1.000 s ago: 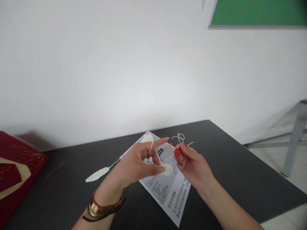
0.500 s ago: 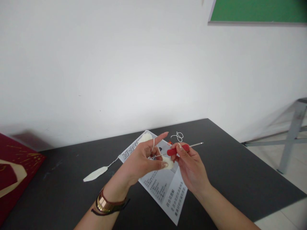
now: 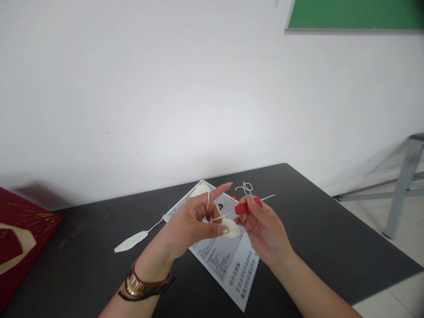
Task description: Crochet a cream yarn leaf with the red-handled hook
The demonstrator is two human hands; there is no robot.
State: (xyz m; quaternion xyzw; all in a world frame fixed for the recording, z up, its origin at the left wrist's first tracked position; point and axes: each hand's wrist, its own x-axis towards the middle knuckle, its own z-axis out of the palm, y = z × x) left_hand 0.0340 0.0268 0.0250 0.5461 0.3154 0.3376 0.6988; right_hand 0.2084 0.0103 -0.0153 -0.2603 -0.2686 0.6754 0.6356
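Observation:
My left hand (image 3: 195, 218) pinches a small cream crochet piece (image 3: 231, 228) between thumb and fingers, its index finger stretched out with white yarn looped around it. From that finger the yarn runs down to the piece. My right hand (image 3: 263, 223) grips a crochet hook (image 3: 247, 206) by its red handle. The hook's thin metal shaft points left and meets the top edge of the piece; its other metal end sticks out to the right. Beneath both hands lies a printed sheet (image 3: 243, 282), partly covered by them.
A white leaf-shaped piece (image 3: 131, 242) with a yarn tail lies left on the black table (image 3: 318, 229). Behind the hands are a loose white yarn loop (image 3: 247, 188) and a small orange item (image 3: 233, 197). A red printed bag or box (image 3: 26, 234) stands far left, a white wall behind.
The hook has shifted slightly and its right end tilts up more. The crochet piece shows more fully below the hook, and a strand of yarn now stretches taut above it.

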